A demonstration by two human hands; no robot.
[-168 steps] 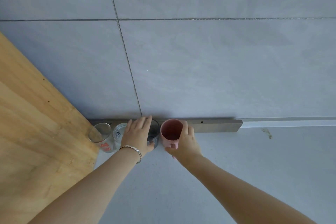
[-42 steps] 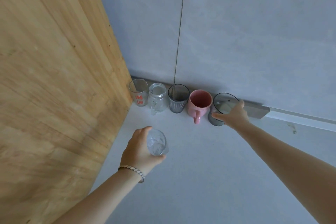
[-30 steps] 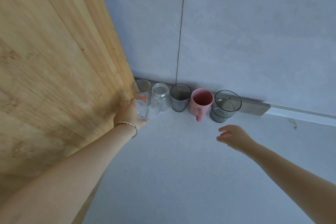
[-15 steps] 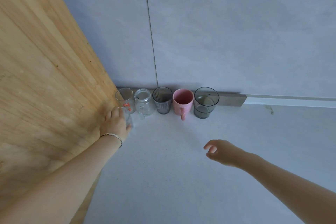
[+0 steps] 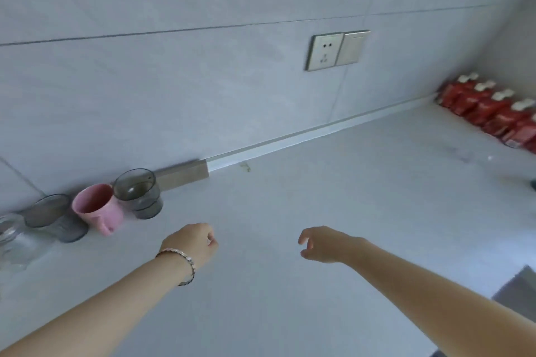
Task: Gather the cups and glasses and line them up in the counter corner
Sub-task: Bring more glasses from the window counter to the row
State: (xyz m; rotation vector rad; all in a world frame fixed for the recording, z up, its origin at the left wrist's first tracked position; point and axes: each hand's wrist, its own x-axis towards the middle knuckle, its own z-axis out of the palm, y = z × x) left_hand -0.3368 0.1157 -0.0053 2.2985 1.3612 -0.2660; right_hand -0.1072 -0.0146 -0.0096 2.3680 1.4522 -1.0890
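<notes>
Since half a second ago the view has swung right and the left hand [image 5: 193, 245] has come off the clear glass; it now hangs loosely curled, holding nothing. Right hand [image 5: 322, 243] is open and empty too. Cups line the wall at left: smoky glass [image 5: 138, 193], pink mug [image 5: 97, 210], ribbed glass [image 5: 53, 217], jar [image 5: 13, 238]. Glassware is likely light, slick and fragile, best gripped round the body; the mug by its handle.

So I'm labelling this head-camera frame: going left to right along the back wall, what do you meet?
Clear glass jar → ribbed grey glass → pink mug → smoky grey glass → metal strip → wall socket → switch plate → red packets.
</notes>
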